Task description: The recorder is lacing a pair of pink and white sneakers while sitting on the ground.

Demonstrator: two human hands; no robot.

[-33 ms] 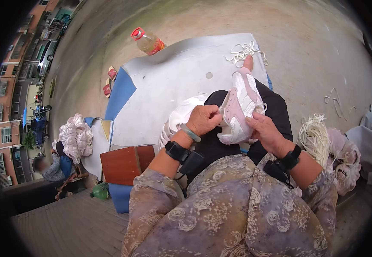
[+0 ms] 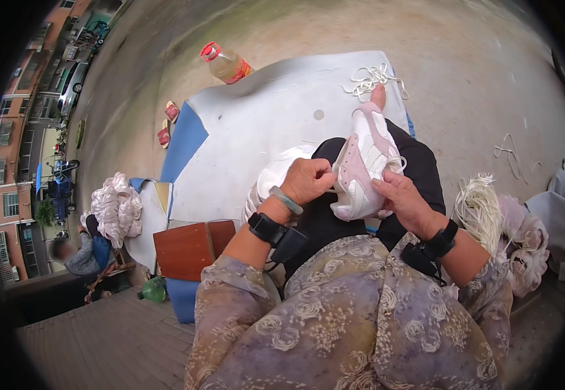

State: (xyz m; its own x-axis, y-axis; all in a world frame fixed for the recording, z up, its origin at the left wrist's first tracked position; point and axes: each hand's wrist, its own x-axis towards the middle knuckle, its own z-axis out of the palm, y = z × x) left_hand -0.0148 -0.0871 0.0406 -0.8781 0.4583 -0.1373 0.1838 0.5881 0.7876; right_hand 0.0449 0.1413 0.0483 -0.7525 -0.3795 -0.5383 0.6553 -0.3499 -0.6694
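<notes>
A pink and white sneaker (image 2: 360,159) lies over my dark-trousered lap, its toe pointing away from me. My right hand (image 2: 401,198) grips the sneaker's near right side, thumb and fingers pinched on its upper. A loop of white shoelace (image 2: 396,160) stands out at that side. Beside the sneaker's left edge, my left hand (image 2: 308,182) is closed in a pinch. Between it and the sneaker runs a short white strand that looks like a shoelace; most of it is hidden by the fingers.
A grey-white sheet (image 2: 263,97) spreads ahead, with loose white laces (image 2: 373,79) on its far right. A bottle (image 2: 227,64) stands beyond it. Bundled laces (image 2: 476,208) and pale pink shoe parts (image 2: 523,247) lie at right. At left are a brown board (image 2: 181,250) and a seated person (image 2: 87,250).
</notes>
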